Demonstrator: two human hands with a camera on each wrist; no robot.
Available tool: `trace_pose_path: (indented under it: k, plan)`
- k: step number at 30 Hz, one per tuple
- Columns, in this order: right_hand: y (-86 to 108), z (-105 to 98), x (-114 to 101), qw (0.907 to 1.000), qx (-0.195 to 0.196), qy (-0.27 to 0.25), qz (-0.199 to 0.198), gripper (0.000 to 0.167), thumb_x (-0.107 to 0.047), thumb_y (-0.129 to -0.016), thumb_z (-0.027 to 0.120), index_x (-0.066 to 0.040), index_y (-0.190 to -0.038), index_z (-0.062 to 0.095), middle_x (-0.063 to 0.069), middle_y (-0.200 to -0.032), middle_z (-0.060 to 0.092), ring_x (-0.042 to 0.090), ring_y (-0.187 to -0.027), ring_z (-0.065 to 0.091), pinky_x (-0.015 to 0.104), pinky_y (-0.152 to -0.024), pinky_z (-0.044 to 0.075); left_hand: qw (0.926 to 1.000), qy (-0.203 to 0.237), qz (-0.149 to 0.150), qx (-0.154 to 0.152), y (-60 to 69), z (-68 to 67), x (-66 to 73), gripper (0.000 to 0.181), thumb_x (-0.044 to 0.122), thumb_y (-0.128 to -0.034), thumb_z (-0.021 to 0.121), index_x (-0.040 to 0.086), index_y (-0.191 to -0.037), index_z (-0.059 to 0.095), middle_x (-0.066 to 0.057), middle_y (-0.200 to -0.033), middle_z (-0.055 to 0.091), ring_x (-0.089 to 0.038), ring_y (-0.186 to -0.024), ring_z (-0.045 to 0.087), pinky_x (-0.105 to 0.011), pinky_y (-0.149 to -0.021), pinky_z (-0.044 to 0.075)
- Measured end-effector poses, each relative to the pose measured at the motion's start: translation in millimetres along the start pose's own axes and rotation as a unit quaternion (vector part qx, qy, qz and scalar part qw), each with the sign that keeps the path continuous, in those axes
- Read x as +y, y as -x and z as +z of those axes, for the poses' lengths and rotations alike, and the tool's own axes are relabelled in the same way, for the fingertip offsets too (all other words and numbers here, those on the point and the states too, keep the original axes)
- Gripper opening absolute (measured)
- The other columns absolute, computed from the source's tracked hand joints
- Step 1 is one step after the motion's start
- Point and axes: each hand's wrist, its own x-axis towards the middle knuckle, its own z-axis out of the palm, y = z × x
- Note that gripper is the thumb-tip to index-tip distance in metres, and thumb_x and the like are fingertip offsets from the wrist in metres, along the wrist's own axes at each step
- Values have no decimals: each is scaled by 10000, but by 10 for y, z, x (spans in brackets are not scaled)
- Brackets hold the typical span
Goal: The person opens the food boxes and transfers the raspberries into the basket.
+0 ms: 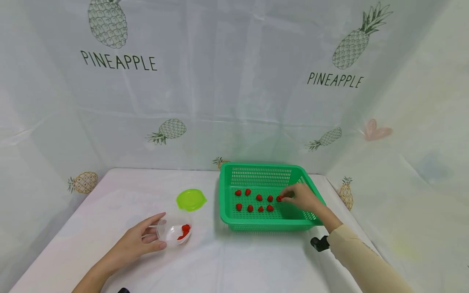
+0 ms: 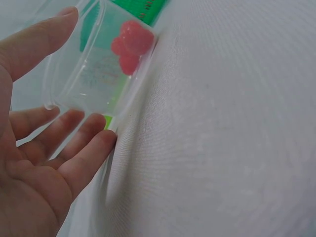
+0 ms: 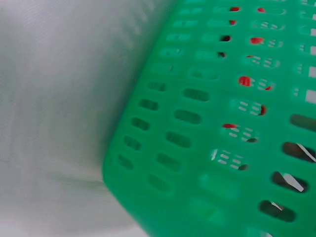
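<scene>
My right hand reaches over the right side of the green basket and pinches a small red berry near its floor. Several other red berries lie in two loose rows to the left of it. On the table, a clear plastic tub holds a few red berries against its right side. My left hand lies beside the tub, thumb and fingers loosely spread at its left side, fingertips touching or very near it. In the right wrist view the basket wall hides my right hand.
A lime-green lid lies flat behind the tub, left of the basket. White cloth covers the table. A pineapple-printed sheet hangs behind the table and along its sides.
</scene>
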Motion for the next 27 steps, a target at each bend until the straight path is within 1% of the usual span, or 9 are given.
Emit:
trace_pose_path:
  k: [2, 6, 13, 19, 23, 27]
  plan:
    - [7, 19, 21, 10000, -53, -3, 51, 129, -49, -950, 786, -1, -1069, 805, 112, -1027, 801, 244, -920, 758, 396, -796, 642, 10000, 6, 3, -13, -2, 0, 4, 925, 290, -892, 884, 191, -1653, 367, -181, -1583, 468, -338, -1347, 582, -191, -960, 564]
    - [10, 69, 75, 9999, -144, 73, 35, 127, -50, -944, 793, -2, -1060, 807, 114, -1026, 801, 257, -924, 756, 411, -799, 642, 10000, 31, 8, -17, -3, 1, 1, 922, 286, -892, 884, 191, -1652, 370, -183, -1580, 471, -335, -1345, 589, -183, -952, 562]
    - [8, 134, 113, 9992, -344, 206, 71, 71, -66, -931, 812, -58, -1002, 821, 36, -973, 794, 193, -890, 706, 365, -749, 608, 10000, -5, 13, 0, 7, 6, -14, 915, 289, -894, 881, 201, -1651, 375, -175, -1575, 477, -333, -1349, 583, -180, -957, 560]
    - [6, 157, 89, 9983, -518, 248, 52, 68, -59, -929, 811, -54, -997, 818, 27, -956, 790, 160, -869, 679, 337, -725, 582, 10000, -32, 33, 1, 12, -2, -16, 910, 294, -899, 876, 211, -1652, 373, -165, -1586, 467, -328, -1351, 573, -184, -962, 561]
    - [8, 177, 90, 9975, -620, 330, -29, 67, -47, -933, 803, -51, -998, 817, 21, -943, 788, 152, -859, 689, 335, -730, 595, 10000, 6, 41, -5, 10, -6, -15, 908, 287, -899, 878, 213, -1651, 375, -167, -1581, 470, -328, -1350, 576, -187, -962, 562]
    - [13, 187, 97, 9969, -717, 316, 20, 68, -47, -936, 800, -57, -1000, 817, 9, -939, 783, 143, -849, 693, 329, -723, 602, 10000, 72, 43, -9, 4, -5, -13, 907, 277, -898, 878, 207, -1650, 376, -174, -1575, 473, -328, -1345, 586, -188, -963, 563]
